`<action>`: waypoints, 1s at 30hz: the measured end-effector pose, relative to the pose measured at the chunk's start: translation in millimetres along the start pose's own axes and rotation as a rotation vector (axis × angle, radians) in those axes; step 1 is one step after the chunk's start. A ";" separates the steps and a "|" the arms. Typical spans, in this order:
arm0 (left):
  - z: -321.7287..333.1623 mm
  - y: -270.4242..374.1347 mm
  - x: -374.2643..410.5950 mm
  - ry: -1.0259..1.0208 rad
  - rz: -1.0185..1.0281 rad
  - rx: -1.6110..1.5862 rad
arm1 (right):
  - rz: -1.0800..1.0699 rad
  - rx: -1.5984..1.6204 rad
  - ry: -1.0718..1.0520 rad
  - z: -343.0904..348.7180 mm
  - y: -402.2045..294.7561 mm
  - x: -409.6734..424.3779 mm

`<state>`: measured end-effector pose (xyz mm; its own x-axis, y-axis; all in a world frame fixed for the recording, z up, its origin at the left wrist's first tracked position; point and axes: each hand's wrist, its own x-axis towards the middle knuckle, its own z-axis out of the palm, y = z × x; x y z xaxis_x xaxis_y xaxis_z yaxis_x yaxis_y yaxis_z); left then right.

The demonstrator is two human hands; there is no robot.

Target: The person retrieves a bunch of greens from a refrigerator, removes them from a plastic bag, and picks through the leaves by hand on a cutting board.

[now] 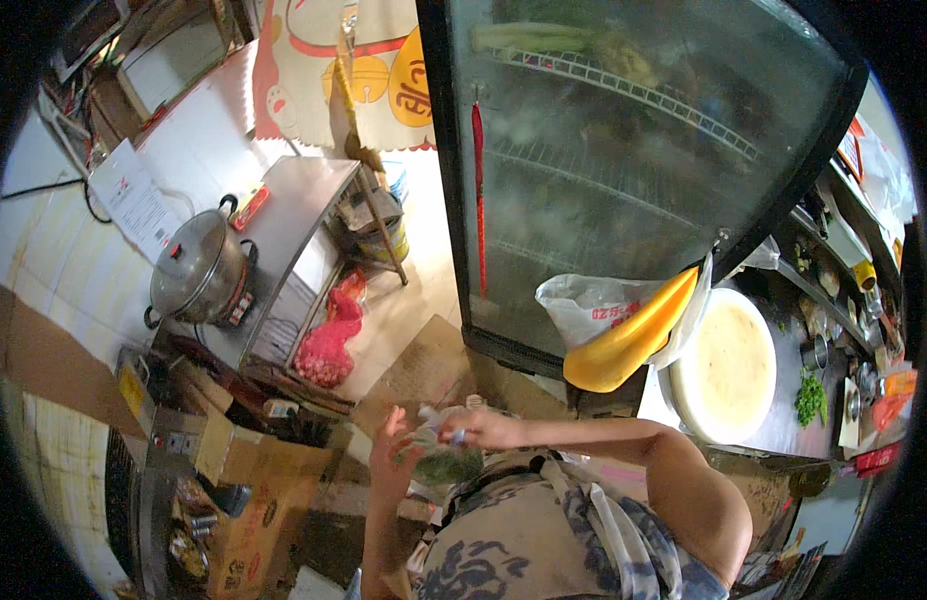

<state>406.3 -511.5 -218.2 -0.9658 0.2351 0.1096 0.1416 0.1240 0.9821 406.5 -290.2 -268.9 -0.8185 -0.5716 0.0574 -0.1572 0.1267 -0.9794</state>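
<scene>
At the lower middle of the head view, in front of my body, my right hand grips the gathered top of a clear plastic bag with dark green contents. My left hand is beside the bag's left side, fingers raised and spread; motion blur hides whether it touches the plastic. To the right, a yellow-orange curved object lies against a white plastic bag with red writing, by the door of a glass-fronted refrigerator. A round, thick cutting board stands on the dark counter, with green herbs further right.
At left, a lidded metal pot sits on an electric cooker beside a metal table. Beneath it is a red mesh bag. Flattened cardboard covers the floor ahead; a cardboard box stands lower left.
</scene>
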 end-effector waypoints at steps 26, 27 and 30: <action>-11.5 -64.1 272.4 -0.656 -0.116 -0.198 | 0.016 -0.827 0.530 -124.6 -14.6 172.0; -14.5 -65.2 280.3 -0.714 -0.150 -0.214 | 0.035 -0.889 0.621 -115.4 -24.2 178.5; -35.1 -96.9 308.8 -0.887 -0.293 -0.265 | -0.014 -0.963 0.747 -102.7 -23.5 195.7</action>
<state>86.8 -484.8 -274.2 -0.4246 0.8844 -0.1938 -0.2371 0.0980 0.9665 193.2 -321.8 -214.7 -0.8802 -0.0108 0.4745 -0.2542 0.8549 -0.4521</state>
